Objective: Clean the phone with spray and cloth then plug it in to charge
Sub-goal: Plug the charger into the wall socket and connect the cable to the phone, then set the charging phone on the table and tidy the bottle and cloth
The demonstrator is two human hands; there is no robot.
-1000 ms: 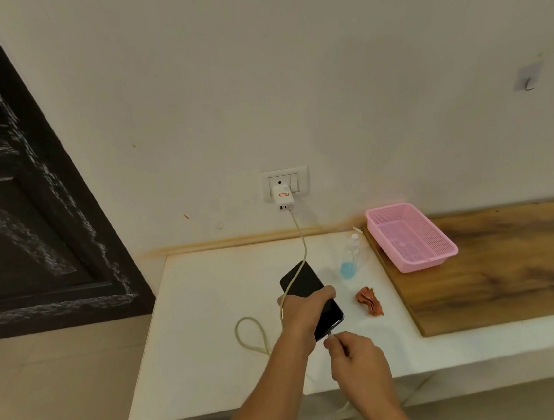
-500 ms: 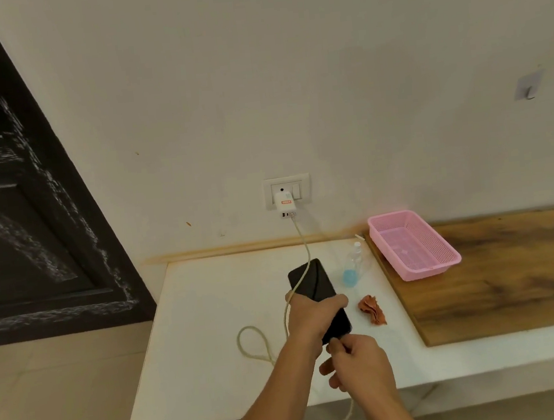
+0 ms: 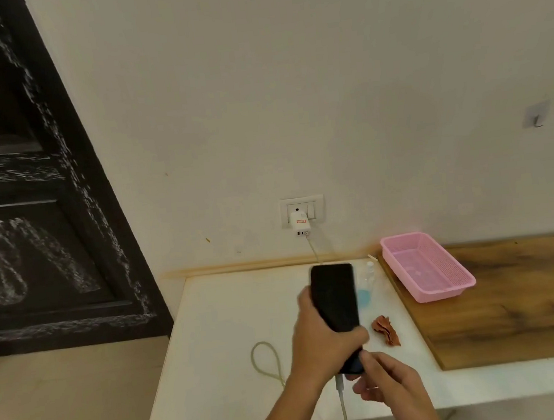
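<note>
My left hand [image 3: 320, 345] grips a black phone [image 3: 334, 296] around its lower half, holding it upright over the white table [image 3: 217, 370] with the dark screen facing me. A white cable plug [image 3: 339, 384] sits in the phone's bottom edge. The cable [image 3: 343, 411] drops past the table's front edge, and its loop [image 3: 265, 358] lies on the table. It runs to the white charger [image 3: 299, 223] in the wall socket. My right hand [image 3: 389, 382] hovers at the phone's bottom, thumb touching it, fingers loose and off the plug. A spray bottle [image 3: 367, 286] with blue liquid stands partly hidden behind the phone. The orange cloth [image 3: 385, 330] lies crumpled to the right.
A pink plastic basket [image 3: 443, 295] rests on a wooden board [image 3: 519, 314] at the right of the table. A dark door [image 3: 30, 218] fills the left side. A small hook [image 3: 536, 115] hangs on the wall.
My left hand has raised the phone and turned it upright. My right hand pushed the plug into the phone's bottom and let go of it.
</note>
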